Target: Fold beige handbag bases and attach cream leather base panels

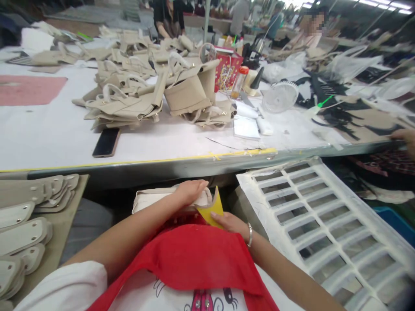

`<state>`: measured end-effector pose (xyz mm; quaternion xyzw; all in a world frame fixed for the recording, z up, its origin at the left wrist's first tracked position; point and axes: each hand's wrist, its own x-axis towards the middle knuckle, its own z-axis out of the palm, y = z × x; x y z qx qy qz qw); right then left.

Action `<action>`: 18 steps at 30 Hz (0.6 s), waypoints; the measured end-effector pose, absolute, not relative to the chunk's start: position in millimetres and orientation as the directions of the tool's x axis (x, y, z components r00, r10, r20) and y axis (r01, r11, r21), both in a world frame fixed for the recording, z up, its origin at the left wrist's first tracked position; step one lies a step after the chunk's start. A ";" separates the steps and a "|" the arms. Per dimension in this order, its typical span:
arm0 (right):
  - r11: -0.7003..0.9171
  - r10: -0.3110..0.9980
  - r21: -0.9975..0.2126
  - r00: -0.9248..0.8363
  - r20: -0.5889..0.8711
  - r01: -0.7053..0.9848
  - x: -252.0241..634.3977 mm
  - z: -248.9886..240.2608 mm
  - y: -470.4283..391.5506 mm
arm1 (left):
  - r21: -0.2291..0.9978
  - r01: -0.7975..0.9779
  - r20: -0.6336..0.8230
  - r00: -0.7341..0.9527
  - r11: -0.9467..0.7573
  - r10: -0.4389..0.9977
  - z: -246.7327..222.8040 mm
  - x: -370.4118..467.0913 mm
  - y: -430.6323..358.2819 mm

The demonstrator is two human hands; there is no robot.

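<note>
Close to my body, below the table edge, lies a cream, box-like piece (154,199) over my lap. My left hand (192,192) rests on its top right part, fingers together and pressed against it. My right hand (228,221) pinches a yellow curved sheet (214,209) between thumb and fingers, beside the right end of the cream piece. The sheet's upper left edge meets that end. A red apron (197,255) covers my front just below both hands.
Beige bags (129,101) are heaped on the white table (58,138), with a phone (106,142) near its edge. A slotted white rack (319,224) stands at right, and a board with pale straps (24,235) at left. Other people are beyond the table.
</note>
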<state>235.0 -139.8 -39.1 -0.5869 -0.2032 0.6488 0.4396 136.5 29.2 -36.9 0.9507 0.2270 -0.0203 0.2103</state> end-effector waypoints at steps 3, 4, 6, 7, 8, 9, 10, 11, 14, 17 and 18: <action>-0.261 0.830 -0.812 0.308 -0.465 -0.522 242.9 -13.9 -140.3 | 0.453 0.328 -0.021 0.933 -0.829 0.359 -38.8 118.3 35.5; -0.111 0.807 -0.828 0.437 -0.398 -0.550 244.3 -8.8 -134.0 | 0.448 0.278 0.022 0.947 -0.850 0.321 -41.1 112.3 34.3; 0.131 0.725 -0.850 0.634 -0.269 -0.511 245.0 -5.1 -113.2 | 0.392 0.194 0.085 0.966 -0.899 0.245 -46.2 102.2 28.8; 0.218 0.680 -0.852 0.700 -0.218 -0.476 244.4 -6.1 -100.3 | 0.358 0.168 0.105 0.970 -0.919 0.218 -48.2 98.3 25.5; 0.272 0.647 -0.853 0.741 -0.181 -0.446 243.2 -8.5 -87.1 | 0.329 0.153 0.118 0.972 -0.932 0.202 -49.6 95.3 22.6; 0.294 0.633 -0.856 0.758 -0.160 -0.426 241.5 -11.6 -74.5 | 0.308 0.145 0.125 0.974 -0.940 0.191 -50.5 93.0 20.2; 0.299 0.628 -0.860 0.764 -0.150 -0.414 239.5 -15.0 -63.1 | 0.290 0.137 0.125 0.976 -0.947 0.179 -50.8 91.5 18.7; 0.294 0.628 -0.864 0.764 -0.148 -0.409 237.4 -18.3 -53.4 | 0.275 0.132 0.122 0.978 -0.952 0.170 -51.0 90.6 17.9; 0.245 0.646 -0.883 0.747 -0.159 -0.400 232.8 -26.7 -34.7 | 0.245 0.136 0.108 0.980 -0.960 0.166 -51.5 90.2 18.6; 0.194 0.656 -0.905 0.736 -0.168 -0.379 232.2 -35.9 -28.4 | 0.239 0.146 0.084 0.982 -0.960 0.171 -53.4 91.7 19.6; 0.179 0.655 -0.917 0.739 -0.159 -0.357 232.5 -39.8 -28.1 | 0.238 0.148 0.076 0.982 -0.960 0.170 -54.0 92.4 19.6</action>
